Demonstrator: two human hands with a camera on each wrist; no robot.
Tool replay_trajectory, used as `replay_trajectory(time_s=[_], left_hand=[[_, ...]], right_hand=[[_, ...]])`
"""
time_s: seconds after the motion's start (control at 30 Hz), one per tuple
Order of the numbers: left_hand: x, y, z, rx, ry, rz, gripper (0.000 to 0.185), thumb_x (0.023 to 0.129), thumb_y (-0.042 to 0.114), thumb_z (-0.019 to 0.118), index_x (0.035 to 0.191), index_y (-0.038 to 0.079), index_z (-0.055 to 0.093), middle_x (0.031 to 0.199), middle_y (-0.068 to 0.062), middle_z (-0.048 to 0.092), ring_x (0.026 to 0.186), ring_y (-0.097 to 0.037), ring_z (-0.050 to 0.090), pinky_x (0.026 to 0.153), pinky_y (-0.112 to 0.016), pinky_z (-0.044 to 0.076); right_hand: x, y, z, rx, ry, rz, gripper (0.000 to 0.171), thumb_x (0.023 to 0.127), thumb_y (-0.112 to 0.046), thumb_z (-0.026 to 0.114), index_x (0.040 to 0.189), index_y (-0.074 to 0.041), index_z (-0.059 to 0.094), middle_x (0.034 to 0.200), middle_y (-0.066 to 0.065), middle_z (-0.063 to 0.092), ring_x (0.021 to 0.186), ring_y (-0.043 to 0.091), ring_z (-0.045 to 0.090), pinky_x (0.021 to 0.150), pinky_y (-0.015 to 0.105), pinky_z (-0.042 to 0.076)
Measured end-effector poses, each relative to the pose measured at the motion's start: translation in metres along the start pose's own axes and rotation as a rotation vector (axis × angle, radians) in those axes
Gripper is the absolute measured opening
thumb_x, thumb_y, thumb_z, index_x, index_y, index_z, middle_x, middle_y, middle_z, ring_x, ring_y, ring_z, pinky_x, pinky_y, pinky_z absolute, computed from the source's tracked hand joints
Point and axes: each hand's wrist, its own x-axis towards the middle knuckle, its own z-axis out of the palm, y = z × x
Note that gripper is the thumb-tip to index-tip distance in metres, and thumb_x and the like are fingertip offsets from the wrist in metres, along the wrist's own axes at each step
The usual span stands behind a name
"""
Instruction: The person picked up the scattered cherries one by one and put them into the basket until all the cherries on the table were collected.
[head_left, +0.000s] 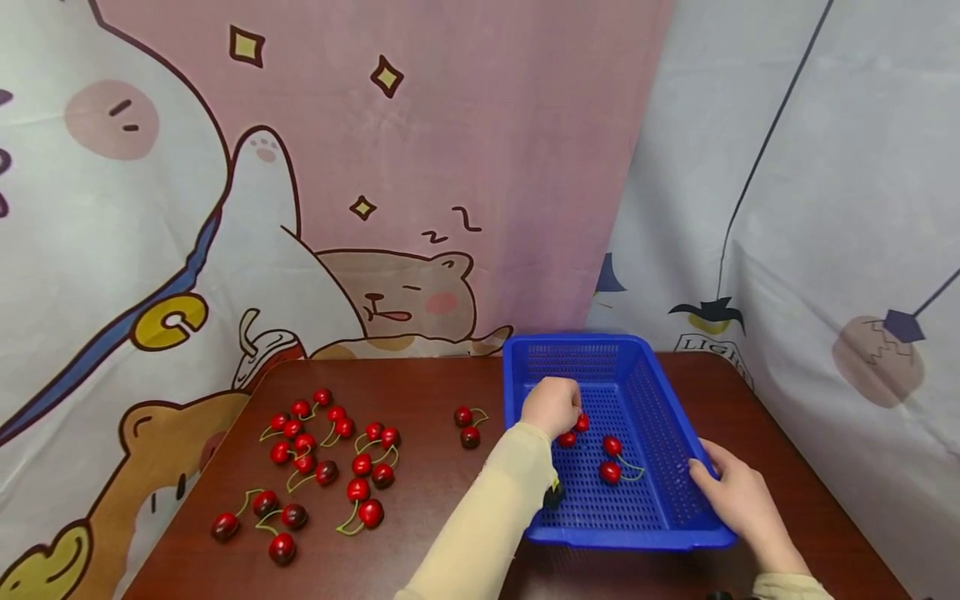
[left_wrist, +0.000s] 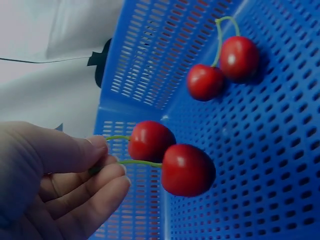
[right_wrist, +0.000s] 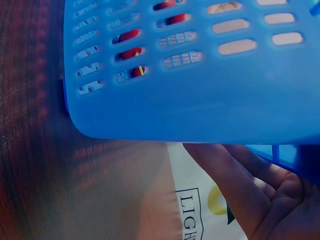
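Note:
Over the floor of the blue perforated basket point(head_left: 630, 537), my left hand point(head_left: 551, 407) pinches a pair of red cherries point(left_wrist: 188, 170) by their green stems, between thumb and fingers. The two fruits hang side by side beyond the fingertips in the left wrist view. Another joined pair of cherries point(head_left: 611, 472) lies on the basket floor to the right of that hand. My right hand point(head_left: 738, 492) grips the basket's right rim near its front corner. In the right wrist view, the basket's side wall point(right_wrist: 165, 115) covers part of the right hand's fingers.
Several dark red cherries point(head_left: 303, 443) with stems are spread over the left of the brown table point(head_left: 427, 517). One pair point(head_left: 467, 427) lies alone just left of the basket. A printed cloth point(head_left: 480, 167) hangs behind the table's far edge.

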Motion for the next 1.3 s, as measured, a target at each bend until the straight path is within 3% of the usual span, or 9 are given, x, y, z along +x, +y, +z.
replay_trajectory(time_s=[0.33, 0.7, 0.83, 1.03, 1.3], left_hand=[[-0.003, -0.003, 0.011, 0.053, -0.076, -0.010, 0.025, 0.086, 0.010, 0.073, 0.066, 0.018, 0.060, 0.063, 0.009, 0.054, 0.056, -0.008, 0.049, 0.050, -0.023, 0.040], [-0.006, 0.000, 0.008, 0.115, -0.138, -0.069, 0.013, 0.085, 0.031, 0.080, 0.081, 0.022, 0.071, 0.078, 0.011, 0.065, 0.066, -0.007, 0.056, 0.056, -0.027, 0.048], [-0.006, 0.000, 0.005, 0.115, -0.131, -0.068, 0.014, 0.085, 0.033, 0.079, 0.088, 0.022, 0.073, 0.085, 0.011, 0.067, 0.072, -0.007, 0.059, 0.060, -0.028, 0.049], [-0.007, 0.001, -0.002, 0.072, -0.102, -0.052, 0.029, 0.087, 0.037, 0.077, 0.110, 0.021, 0.073, 0.106, 0.008, 0.071, 0.092, -0.012, 0.065, 0.073, -0.030, 0.053], [-0.011, 0.000, -0.029, -0.068, -0.007, -0.026, 0.044, 0.090, 0.035, 0.073, 0.129, 0.017, 0.066, 0.121, 0.003, 0.068, 0.109, -0.015, 0.064, 0.089, -0.033, 0.052]], right_hand=[[0.000, 0.001, 0.001, -0.009, 0.017, -0.015, 0.052, 0.100, -0.025, 0.054, 0.138, 0.011, 0.046, 0.103, 0.028, 0.067, 0.075, 0.024, 0.065, 0.066, 0.041, 0.052], [0.000, 0.000, 0.000, -0.008, 0.017, -0.011, 0.053, 0.100, -0.025, 0.054, 0.138, 0.011, 0.046, 0.103, 0.028, 0.067, 0.075, 0.024, 0.065, 0.066, 0.040, 0.052], [0.000, 0.001, 0.001, -0.008, 0.021, -0.017, 0.053, 0.100, -0.025, 0.054, 0.138, 0.011, 0.046, 0.103, 0.028, 0.067, 0.075, 0.024, 0.065, 0.066, 0.040, 0.052], [0.000, 0.001, 0.001, -0.002, 0.023, -0.014, 0.052, 0.100, -0.025, 0.054, 0.138, 0.010, 0.046, 0.104, 0.028, 0.067, 0.075, 0.024, 0.066, 0.066, 0.040, 0.052], [0.000, 0.001, 0.001, -0.010, 0.032, -0.020, 0.052, 0.099, -0.025, 0.054, 0.137, 0.010, 0.047, 0.101, 0.026, 0.068, 0.074, 0.022, 0.065, 0.066, 0.039, 0.051]])
